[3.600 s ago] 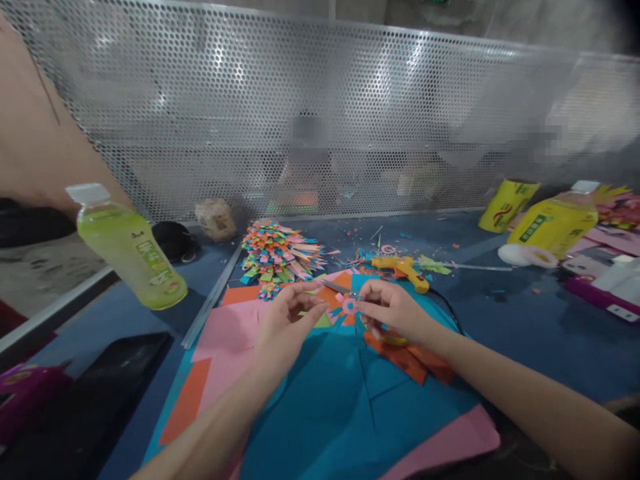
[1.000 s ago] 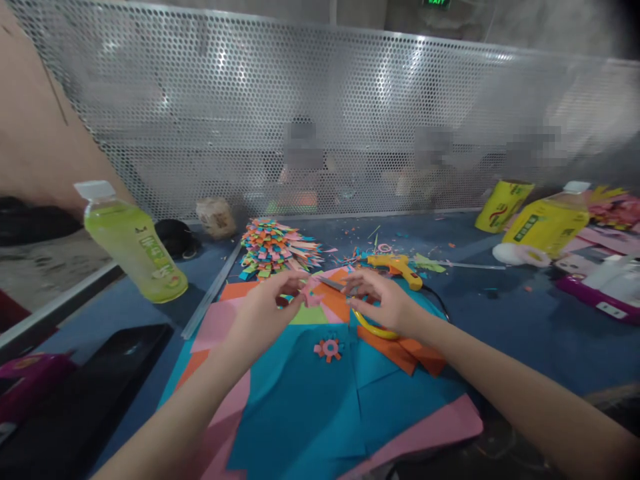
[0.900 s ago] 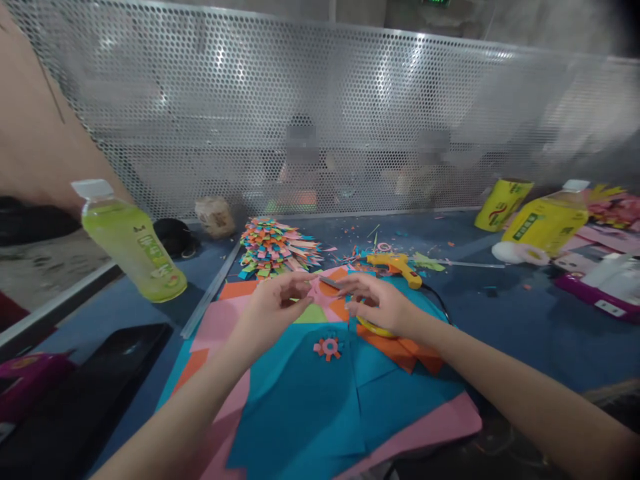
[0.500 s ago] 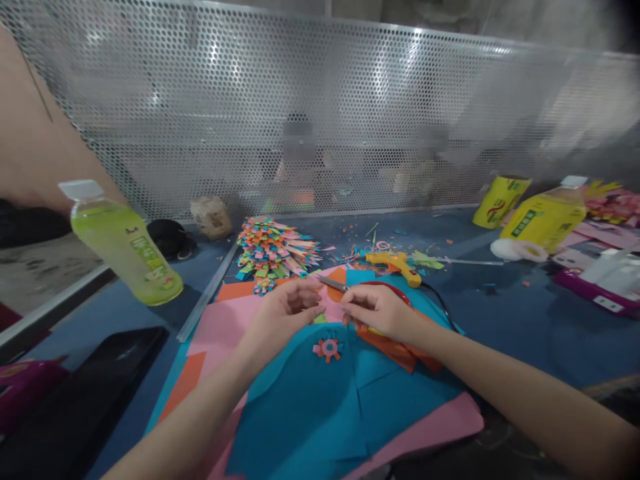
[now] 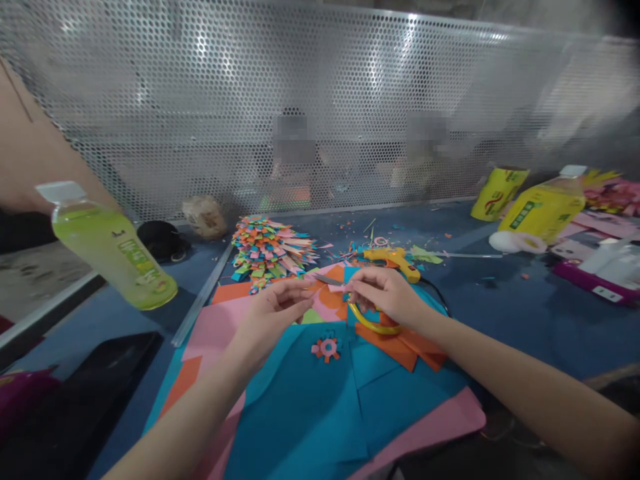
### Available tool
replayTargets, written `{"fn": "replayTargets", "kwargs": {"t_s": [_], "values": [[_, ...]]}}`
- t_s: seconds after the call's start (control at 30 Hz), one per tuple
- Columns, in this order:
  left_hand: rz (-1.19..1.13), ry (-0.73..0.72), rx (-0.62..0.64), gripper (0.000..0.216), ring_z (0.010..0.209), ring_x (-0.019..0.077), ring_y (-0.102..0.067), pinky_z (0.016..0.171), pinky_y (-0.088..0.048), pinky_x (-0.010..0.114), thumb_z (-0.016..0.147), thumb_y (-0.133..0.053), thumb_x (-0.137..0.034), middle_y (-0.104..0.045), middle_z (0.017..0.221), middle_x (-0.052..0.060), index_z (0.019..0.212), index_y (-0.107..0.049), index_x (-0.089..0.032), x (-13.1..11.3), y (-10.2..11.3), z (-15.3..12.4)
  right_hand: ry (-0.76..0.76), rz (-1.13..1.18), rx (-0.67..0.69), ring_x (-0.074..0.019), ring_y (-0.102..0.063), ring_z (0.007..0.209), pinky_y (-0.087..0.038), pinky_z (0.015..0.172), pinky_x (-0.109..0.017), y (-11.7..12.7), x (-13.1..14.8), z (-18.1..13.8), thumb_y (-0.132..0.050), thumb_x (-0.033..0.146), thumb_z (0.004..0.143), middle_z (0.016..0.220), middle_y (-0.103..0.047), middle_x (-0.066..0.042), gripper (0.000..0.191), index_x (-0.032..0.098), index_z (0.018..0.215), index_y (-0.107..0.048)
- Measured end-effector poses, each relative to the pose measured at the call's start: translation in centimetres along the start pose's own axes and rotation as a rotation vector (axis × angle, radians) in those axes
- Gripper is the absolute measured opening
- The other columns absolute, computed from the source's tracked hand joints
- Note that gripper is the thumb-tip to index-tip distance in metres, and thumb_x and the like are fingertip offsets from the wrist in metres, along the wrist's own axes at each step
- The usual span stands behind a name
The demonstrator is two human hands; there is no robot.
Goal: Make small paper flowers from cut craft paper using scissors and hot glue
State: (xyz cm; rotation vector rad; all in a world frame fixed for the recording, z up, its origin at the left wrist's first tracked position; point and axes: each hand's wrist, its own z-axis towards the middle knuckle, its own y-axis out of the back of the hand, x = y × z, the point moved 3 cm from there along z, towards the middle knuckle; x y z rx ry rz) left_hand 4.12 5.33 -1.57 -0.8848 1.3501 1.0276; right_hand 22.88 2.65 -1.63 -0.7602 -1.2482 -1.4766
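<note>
My right hand [image 5: 383,293] is closed in a pinch on a small pink paper strip [image 5: 337,289]. Across a narrow gap, my left hand [image 5: 280,308] has its thumb and fingers apart, with nothing visible between them. Both hands hover over stacked sheets of coloured paper. Below them, a small paper flower [image 5: 327,348] with a pink ring centre and orange and blue petals lies on the blue sheet [image 5: 300,407]. Scissors lie beneath my right hand, their blade [image 5: 324,278] pointing left and their yellow-lined handle [image 5: 375,327] partly covered by the hand.
Behind the hands lie a cone of layered paper strips [image 5: 267,250] and a yellow glue gun [image 5: 395,260] among scraps. A green drink bottle [image 5: 117,250] leans at left near a dark tray [image 5: 85,393]. Another bottle [image 5: 545,207] stands right. A perforated metal screen [image 5: 340,87] closes the back.
My right hand has risen slightly, and the pink strip now shows at its fingertips. More of the scissors' handle is visible. My left hand has shifted slightly left.
</note>
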Motion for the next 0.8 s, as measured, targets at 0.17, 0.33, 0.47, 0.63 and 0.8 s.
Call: {"fn": "replayTargets", "kwargs": {"t_s": [0.17,0.33,0.47,0.63,0.8], "values": [[0.000,-0.010,-0.035,0.030,0.062,0.0098,-0.055,0.055,-0.040,0.021,0.061,-0.070,-0.023,-0.064,0.071,0.000,0.089,-0.063,-0.016,0.0,0.3,0.2,0.019,-0.072,-0.036,-0.0081,-0.052,0.047,-0.041,0.043,-0.020,0.3,-0.1,0.2,-0.046,0.030,0.079,0.064,-0.059,-0.002,0.016,0.017,0.073,-0.051],[-0.040,-0.003,-0.084,0.028,0.061,0.0085,-0.055,0.055,-0.040,0.020,0.057,-0.071,-0.019,-0.063,0.067,-0.002,0.083,-0.063,-0.016,-0.1,0.4,0.4,0.095,-0.228,-0.075,-0.0130,-0.057,0.067,-0.046,0.061,-0.026,0.6,-0.3,0.1,-0.047,0.024,0.078,0.076,-0.060,-0.004,0.008,0.018,0.078,-0.052],[-0.136,0.048,-0.096,0.030,0.065,0.0083,-0.057,0.060,-0.044,0.020,0.055,-0.070,-0.014,-0.064,0.070,-0.001,0.084,-0.063,-0.014,0.0,0.4,0.2,0.157,-0.578,-0.031,-0.0176,-0.054,0.078,-0.042,0.069,-0.030,0.8,-0.3,-0.4,-0.050,0.018,0.074,0.083,-0.058,-0.007,0.009,0.017,0.082,-0.052],[-0.273,0.133,-0.098,0.034,0.070,0.0083,-0.060,0.068,-0.048,0.021,0.054,-0.072,-0.009,-0.064,0.076,-0.001,0.087,-0.062,-0.014,0.4,0.5,0.1,0.051,-0.994,0.067,-0.0255,-0.051,0.079,-0.040,0.066,-0.036,0.9,-0.9,-1.2,-0.049,0.012,0.064,0.082,-0.054,-0.013,0.015,0.015,0.079,-0.047],[-0.338,0.142,-0.098,0.032,0.070,0.0078,-0.061,0.070,-0.049,0.020,0.055,-0.071,-0.007,-0.064,0.074,-0.002,0.085,-0.063,-0.015,0.5,0.4,0.4,-0.097,-1.119,0.042,-0.0321,-0.049,0.088,-0.041,0.067,-0.039,1.2,-1.1,-1.3,-0.051,0.013,0.061,0.095,-0.050,-0.019,0.028,0.011,0.089,-0.045]]}}
